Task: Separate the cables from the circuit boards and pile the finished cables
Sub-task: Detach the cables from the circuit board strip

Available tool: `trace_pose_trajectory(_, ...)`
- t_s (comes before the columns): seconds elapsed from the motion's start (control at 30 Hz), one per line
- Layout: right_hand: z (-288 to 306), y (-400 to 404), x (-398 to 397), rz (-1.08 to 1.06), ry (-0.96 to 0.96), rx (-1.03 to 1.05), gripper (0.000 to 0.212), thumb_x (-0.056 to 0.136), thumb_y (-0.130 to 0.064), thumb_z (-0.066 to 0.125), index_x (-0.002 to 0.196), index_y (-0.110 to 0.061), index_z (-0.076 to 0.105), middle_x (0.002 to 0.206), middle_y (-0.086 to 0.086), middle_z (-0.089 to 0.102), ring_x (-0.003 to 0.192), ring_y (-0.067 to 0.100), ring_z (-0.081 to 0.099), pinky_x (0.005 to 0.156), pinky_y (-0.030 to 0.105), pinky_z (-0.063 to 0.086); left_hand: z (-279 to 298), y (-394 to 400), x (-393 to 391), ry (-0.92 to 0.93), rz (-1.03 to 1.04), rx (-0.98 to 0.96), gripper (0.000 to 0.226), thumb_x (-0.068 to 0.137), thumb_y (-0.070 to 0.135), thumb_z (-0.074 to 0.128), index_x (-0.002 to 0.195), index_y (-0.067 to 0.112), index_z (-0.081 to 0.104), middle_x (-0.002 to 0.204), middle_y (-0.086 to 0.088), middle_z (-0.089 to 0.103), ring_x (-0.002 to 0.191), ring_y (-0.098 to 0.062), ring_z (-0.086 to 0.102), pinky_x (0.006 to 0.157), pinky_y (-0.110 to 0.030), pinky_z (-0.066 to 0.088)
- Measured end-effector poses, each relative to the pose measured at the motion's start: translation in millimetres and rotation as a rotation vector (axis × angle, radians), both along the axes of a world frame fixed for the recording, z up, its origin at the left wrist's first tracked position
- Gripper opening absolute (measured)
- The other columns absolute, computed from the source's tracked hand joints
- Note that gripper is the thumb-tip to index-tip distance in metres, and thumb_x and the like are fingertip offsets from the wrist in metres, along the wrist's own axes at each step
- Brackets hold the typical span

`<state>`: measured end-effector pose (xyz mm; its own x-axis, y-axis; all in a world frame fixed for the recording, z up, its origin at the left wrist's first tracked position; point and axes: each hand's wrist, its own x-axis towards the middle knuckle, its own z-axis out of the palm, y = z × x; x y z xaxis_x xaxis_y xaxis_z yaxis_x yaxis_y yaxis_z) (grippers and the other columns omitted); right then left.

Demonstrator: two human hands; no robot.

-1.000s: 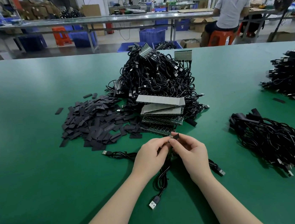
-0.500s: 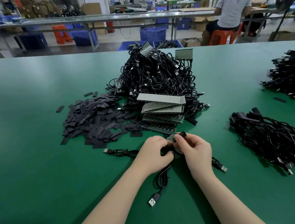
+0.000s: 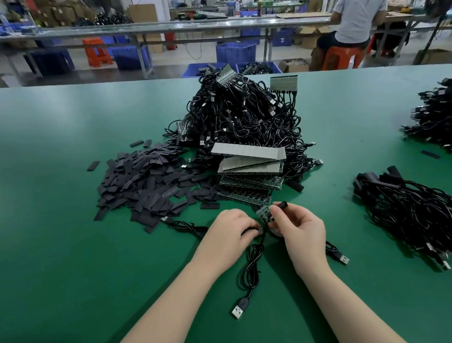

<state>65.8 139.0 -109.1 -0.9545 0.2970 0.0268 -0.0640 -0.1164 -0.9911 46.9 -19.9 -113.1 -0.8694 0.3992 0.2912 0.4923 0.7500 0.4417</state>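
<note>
Head view, left hand (image 3: 228,238): fingers curl round a small board piece, steadying it low over the green surface (image 3: 58,249).
Right hand (image 3: 297,226): fingers pinch a black cable end (image 3: 279,206), likely to pull it free.
Finished cables (image 3: 421,215): piled near right, apart from the unsorted heap (image 3: 244,120).

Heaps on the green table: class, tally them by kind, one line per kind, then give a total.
Tangled cables with circuit boards: 1
Loose cable heaps: 2
Flat black sleeve pieces: 1
Stacked circuit boards: 1
Total: 5 heaps
</note>
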Motion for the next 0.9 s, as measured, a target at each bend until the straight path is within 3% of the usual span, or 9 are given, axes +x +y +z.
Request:
trace_pose_trajectory(0.23, -3, 1, -2, -0.001, 0.0, 0.022, 0.009, 0.087, -0.016, 0.076, 0.081, -0.023, 0.076, 0.074, -0.003, 0.075, 0.068, 0.01, 0.072, 0.064, 0.018, 0.055, -4, 1, 9, 0.161, 0.164, -0.169, 0.035, 0.095, 0.048, 0.052, 0.115, 0.026, 0.07, 0.11, 0.01, 0.064, 0.109, -0.014, 0.051, 0.09, -0.029, 0.041)
trace_pose_trajectory(0.5, -5, 0, -1, 0.029, -0.002, 0.052, 0.007, 0.088, -0.017, 0.075, 0.086, -0.023, 0.075, 0.079, -0.003, 0.076, 0.075, 0.013, 0.074, 0.068, 0.02, 0.056, -5, 1, 13, 0.18, 0.248, -0.088, 0.027, 0.098, 0.045, 0.049, 0.106, 0.03, 0.069, 0.105, 0.013, 0.066, 0.103, -0.011, 0.056, 0.083, -0.028, 0.044)
trace_pose_trajectory(0.6, -5, 1, -1, 0.033, 0.004, 0.062, 0.007, 0.088, -0.016, 0.075, 0.087, -0.023, 0.075, 0.08, -0.004, 0.076, 0.074, 0.012, 0.074, 0.067, 0.018, 0.055, -1, 2, 15, 0.224, 0.257, -0.071, 0.021, 0.098, 0.038, 0.053, 0.099, 0.024, 0.068, 0.093, 0.01, 0.07, 0.09, -0.014, 0.061, 0.074, -0.031, 0.047)
trace_pose_trajectory(0.73, -4, 0, -1, 0.037, -0.002, 0.096, 0.004, 0.088, -0.018, 0.075, 0.089, -0.022, 0.074, 0.08, -0.006, 0.076, 0.072, 0.011, 0.073, 0.067, 0.018, 0.055, 3, 4, 19, 0.443, 0.336, -0.199, 0.017, 0.094, 0.029, 0.062, 0.08, 0.02, 0.066, 0.06, 0.007, 0.061, 0.052, -0.015, 0.058, 0.043, -0.027, 0.036)
trace_pose_trajectory(0.83, -5, 0, -2, 0.039, 0.001, 0.11, 0.005, 0.088, -0.018, 0.076, 0.088, -0.022, 0.075, 0.079, -0.007, 0.076, 0.07, 0.009, 0.072, 0.065, 0.017, 0.054, 4, 6, 20, 0.507, 0.404, -0.324, 0.023, 0.095, 0.032, 0.059, 0.075, 0.022, 0.064, 0.053, 0.007, 0.053, 0.041, -0.011, 0.05, 0.036, -0.022, 0.028)
trace_pose_trajectory(0.9, -5, 0, -3, 0.042, 0.003, 0.113, 0.004, 0.087, -0.018, 0.076, 0.088, -0.022, 0.075, 0.079, -0.006, 0.076, 0.07, 0.009, 0.072, 0.064, 0.017, 0.053, 5, 10, 21, 0.44, 0.416, -0.284, 0.018, 0.093, 0.033, 0.065, 0.079, 0.021, 0.065, 0.057, 0.007, 0.057, 0.04, -0.012, 0.051, 0.034, -0.021, 0.029)
